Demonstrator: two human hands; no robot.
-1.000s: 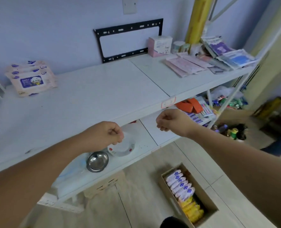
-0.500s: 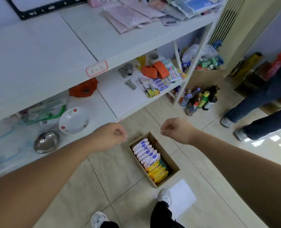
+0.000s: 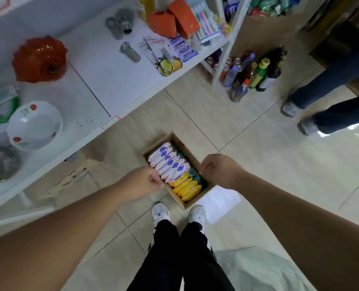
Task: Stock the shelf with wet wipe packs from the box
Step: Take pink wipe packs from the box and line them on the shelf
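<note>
Box (image 3: 189, 157) between left grip (image 3: 141, 183) and right grip (image 3: 218, 171)

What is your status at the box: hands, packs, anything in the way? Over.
Left hand and right hand fisted, empty, above the box. Wet wipe packs on edge inside, none lifted. Nothing lies over the packs.

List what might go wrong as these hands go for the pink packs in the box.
The pink wet wipe packs stand tight on edge in the cardboard box; pulling one may drag out neighbours.
The box lies just ahead of the white shoes; a step forward might kick it.
Another person's legs stand close by, near bottles on the floor; turning with packs might bump them.
</note>
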